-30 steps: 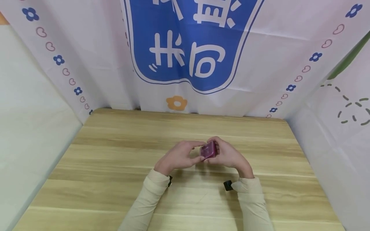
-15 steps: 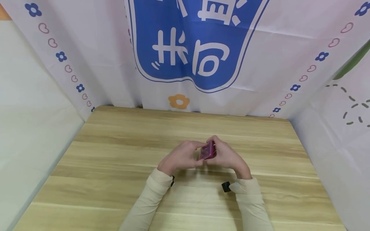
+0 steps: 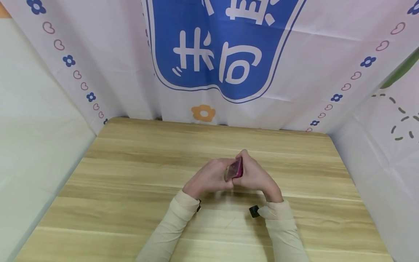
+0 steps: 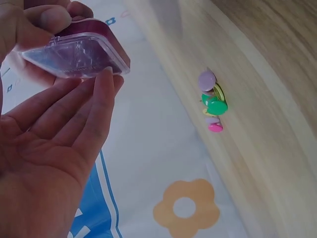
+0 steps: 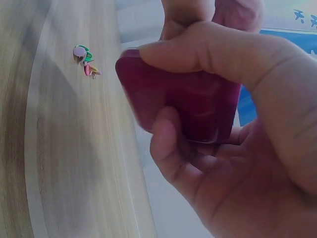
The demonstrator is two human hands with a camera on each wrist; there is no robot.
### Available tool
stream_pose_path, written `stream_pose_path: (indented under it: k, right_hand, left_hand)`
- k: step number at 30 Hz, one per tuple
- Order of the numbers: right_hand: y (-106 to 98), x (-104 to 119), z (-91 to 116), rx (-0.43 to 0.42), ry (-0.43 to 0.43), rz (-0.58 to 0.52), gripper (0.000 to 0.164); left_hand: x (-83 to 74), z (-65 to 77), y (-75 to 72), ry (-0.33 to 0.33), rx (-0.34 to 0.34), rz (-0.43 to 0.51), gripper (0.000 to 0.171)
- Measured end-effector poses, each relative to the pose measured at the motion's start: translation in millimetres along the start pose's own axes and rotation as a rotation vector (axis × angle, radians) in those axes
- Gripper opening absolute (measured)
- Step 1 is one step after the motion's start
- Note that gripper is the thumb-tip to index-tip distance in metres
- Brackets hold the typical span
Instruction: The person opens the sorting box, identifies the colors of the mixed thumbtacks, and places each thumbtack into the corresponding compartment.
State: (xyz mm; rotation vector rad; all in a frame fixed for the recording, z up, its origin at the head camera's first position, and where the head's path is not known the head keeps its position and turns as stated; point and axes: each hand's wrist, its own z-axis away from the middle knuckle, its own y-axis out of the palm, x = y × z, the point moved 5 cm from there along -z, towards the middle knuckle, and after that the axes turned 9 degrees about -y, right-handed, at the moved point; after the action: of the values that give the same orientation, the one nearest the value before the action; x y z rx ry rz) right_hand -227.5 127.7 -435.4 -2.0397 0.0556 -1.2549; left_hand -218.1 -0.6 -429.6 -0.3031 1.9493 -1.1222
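A small plastic box [image 3: 234,169] with a clear lid [image 4: 81,58] and a magenta base [image 5: 173,96] is held tilted above the table, between both hands. My left hand [image 3: 211,176] pinches it from the lid side, its fingers stretched along the clear face in the left wrist view. From the base side my right hand [image 3: 256,176] grips it, thumb along one edge and a fingertip pressed on the magenta face. Whether the lid is fully seated cannot be told. Several round-headed thumbtacks [image 4: 217,105], lilac, green, pink and yellow, lie on the table; the head view does not show them.
The wood-grain table [image 3: 147,145] has its far edge against a white printed cloth [image 3: 131,91] with a blue panel. White cloth sides rise at left and right. A small black piece [image 3: 254,211] sits at the right cuff, probably the wrist camera.
The two hands have drawn slightly closer together around the box. The box has turned, so its clear face looks narrower from above. The head view has shifted a little.
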Motion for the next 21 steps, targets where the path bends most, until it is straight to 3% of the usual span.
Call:
stream_pose_path:
  k: [7, 13, 21]
  right_hand:
    - [-1.2, -2.7, 1.1, -0.008, 0.024, 0.006, 0.069]
    - [-0.7, -3.8, 2.9, -0.008, 0.03, 0.002, 0.068]
    - [-0.6, -3.5, 1.9, 0.003, 0.025, -0.013, 0.068]
  left_hand:
    - [-5.4, -2.4, 0.9, 0.0, -0.002, -0.04, 0.029]
    - [-7.5, -1.6, 1.4, -0.003, -0.015, -0.075, 0.033]
    - [-5.5, -1.3, 3.4, 0.043, -0.077, -0.081, 0.033]
